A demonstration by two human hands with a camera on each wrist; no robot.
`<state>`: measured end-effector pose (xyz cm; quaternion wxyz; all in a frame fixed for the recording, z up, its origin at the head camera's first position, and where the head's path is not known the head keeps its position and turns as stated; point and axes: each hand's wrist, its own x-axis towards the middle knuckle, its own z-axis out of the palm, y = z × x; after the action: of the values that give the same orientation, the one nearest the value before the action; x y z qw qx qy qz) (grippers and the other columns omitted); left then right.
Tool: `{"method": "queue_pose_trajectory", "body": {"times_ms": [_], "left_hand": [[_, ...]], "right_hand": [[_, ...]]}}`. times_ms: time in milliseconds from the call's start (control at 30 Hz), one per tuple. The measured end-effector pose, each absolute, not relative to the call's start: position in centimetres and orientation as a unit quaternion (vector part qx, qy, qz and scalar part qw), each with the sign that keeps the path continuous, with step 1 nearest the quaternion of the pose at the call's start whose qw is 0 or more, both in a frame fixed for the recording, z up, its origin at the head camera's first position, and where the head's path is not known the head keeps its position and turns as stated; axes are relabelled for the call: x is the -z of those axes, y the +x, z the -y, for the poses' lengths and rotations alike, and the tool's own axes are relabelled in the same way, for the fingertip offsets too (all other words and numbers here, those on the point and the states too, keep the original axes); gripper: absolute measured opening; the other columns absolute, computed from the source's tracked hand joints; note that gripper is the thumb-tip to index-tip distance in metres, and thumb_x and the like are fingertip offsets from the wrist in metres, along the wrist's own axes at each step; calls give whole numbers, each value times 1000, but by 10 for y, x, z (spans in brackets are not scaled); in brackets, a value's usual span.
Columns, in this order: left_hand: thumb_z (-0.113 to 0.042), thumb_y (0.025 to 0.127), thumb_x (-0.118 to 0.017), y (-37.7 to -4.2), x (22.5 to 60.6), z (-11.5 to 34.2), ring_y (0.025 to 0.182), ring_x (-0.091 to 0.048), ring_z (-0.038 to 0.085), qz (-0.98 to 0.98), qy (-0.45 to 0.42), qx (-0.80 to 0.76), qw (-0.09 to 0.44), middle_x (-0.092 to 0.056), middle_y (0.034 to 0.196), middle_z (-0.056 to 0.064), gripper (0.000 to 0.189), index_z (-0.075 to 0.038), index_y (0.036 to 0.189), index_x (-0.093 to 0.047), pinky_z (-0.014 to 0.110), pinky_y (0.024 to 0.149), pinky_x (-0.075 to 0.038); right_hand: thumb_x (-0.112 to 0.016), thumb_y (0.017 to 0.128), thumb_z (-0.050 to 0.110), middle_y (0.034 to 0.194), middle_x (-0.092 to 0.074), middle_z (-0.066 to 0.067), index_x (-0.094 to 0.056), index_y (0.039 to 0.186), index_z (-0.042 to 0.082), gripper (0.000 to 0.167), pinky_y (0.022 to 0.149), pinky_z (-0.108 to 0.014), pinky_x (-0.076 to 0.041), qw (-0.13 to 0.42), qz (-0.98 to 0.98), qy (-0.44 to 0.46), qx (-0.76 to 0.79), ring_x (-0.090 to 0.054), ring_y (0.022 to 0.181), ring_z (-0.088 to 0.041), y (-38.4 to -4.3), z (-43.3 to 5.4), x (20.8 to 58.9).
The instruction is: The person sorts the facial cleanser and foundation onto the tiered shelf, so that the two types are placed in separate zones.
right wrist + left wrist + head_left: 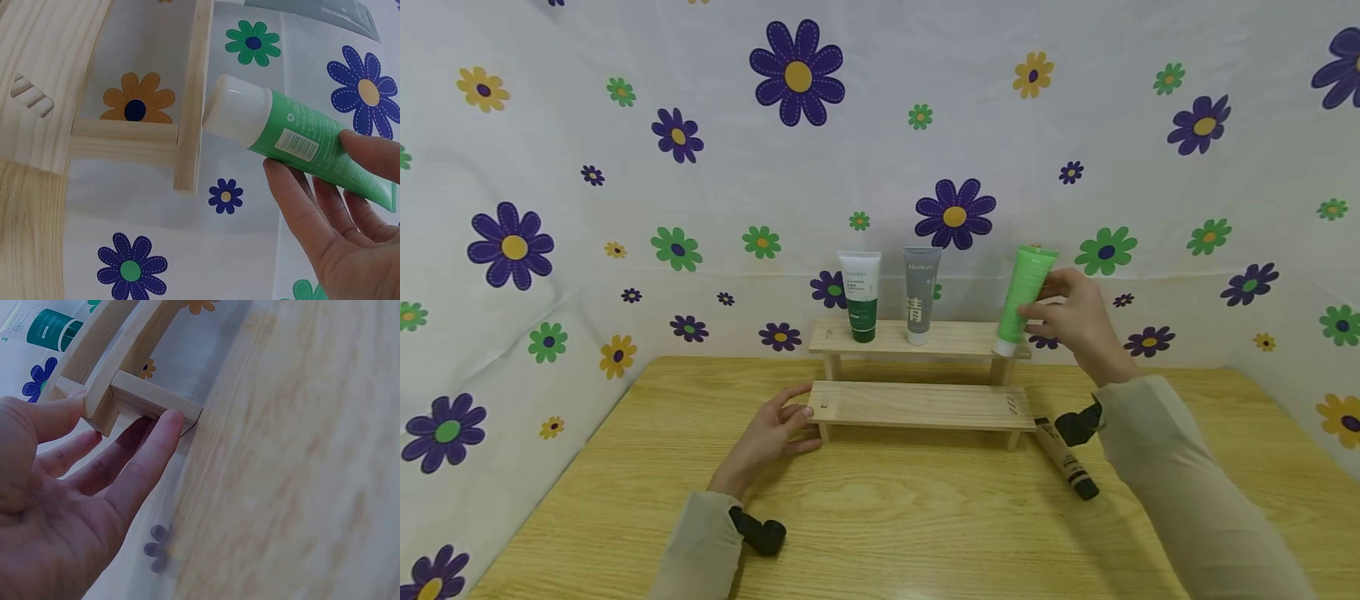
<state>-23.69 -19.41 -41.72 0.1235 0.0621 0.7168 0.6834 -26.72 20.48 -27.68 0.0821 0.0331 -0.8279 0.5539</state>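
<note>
My right hand (1078, 321) holds a light green squeeze tube (1026, 292) between thumb and fingers. The tube leans, its white cap (240, 111) down at the right end of the upper tier (962, 335) of a two-tier wooden rack. At the left end of the lower tier (917, 402), my left hand (771, 433) grips the board, thumb on its edge and fingers around the leg (150, 394). A white and dark green tube (861, 296) and a grey tube (919, 292) stand cap down on the upper tier.
A tan tube with black ends (1067, 458) lies on the wood-grain table (910, 517), right of the rack, below my right wrist. A flower-patterned white cloth (880, 150) hangs behind and at both sides.
</note>
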Motion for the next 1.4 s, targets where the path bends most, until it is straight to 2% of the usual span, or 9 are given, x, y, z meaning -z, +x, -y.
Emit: {"method": "queue_pose_trajectory", "body": {"times_ms": [400,600,933,1400], "left_hand": [[0,109,-40,-238,418,194,124,-55,46,-718,60,-683,122,-49,138,33,50,-2,158,-28,45,93,-58],[0,109,-40,-238,419,194,124,-55,45,-715,62,-685,125,-49,138,33,50,-2,158,-28,45,93,-58],[0,109,-40,-238,417,194,122,-56,47,-718,49,-684,123,-49,138,34,50,-3,158,-28,45,93,-58],[0,109,-39,-237,416,193,121,-57,43,-717,57,-684,122,-48,138,34,50,-2,158,-26,44,94,-57]], "right_hand": [[-67,94,-2,129,-50,-25,-38,142,-10,56,87,-30,-59,102,829,42,-548,-58,113,-36,-275,-188,279],[-67,91,-4,123,-53,-24,-44,138,-10,52,84,-27,-59,119,833,58,-536,-59,107,-35,-280,-177,281],[-66,94,-3,126,-55,-27,-44,137,-10,49,97,-51,-55,116,851,75,-507,-60,113,-43,-284,-167,281],[-67,94,0,130,-54,-29,-42,139,-9,52,103,-52,-50,87,858,91,-499,-58,118,-44,-277,-179,281]]}}
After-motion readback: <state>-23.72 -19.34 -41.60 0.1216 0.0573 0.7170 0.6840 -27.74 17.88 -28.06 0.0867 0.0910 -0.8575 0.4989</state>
